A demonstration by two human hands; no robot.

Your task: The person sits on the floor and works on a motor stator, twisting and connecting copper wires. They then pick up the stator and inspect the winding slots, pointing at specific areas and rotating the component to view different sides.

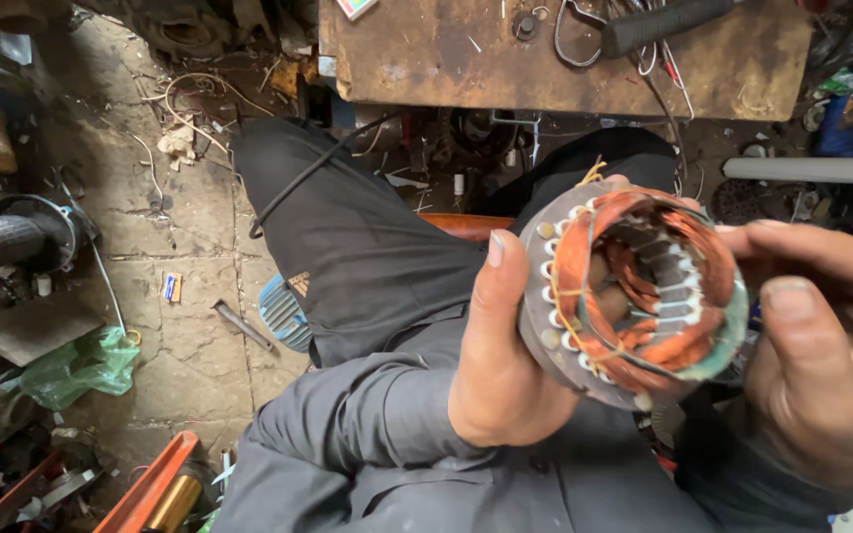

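Stator (pixel 634 296) sits between my two hands, held up over my lap in front of the grey sleeves. My left hand (pixel 505 355) grips its outer rim from the left side, thumb pressed flat along the grey steel edge and the remaining fingers wrapped behind, out of sight. My right hand (pixel 821 365) closes on it from the right, thumb forward near the rim and fingers curled round the far side, so both hands are clamped on the same piece. I see copper windings (pixel 594 247) looped round the open face, tied with thin yellowish cord, and dark slots lining the bore. The face tilts toward the camera and a little to the right. Beyond it stands a rusty bench (pixel 426 59) with a black-handled tool (pixel 663 25) on top. Below left, on the cracked stone floor (pixel 190 345), lie a green bag (pixel 81 365) and a small metal rod (pixel 241 324). A motor rotor (pixel 2 242) lies at the far left.
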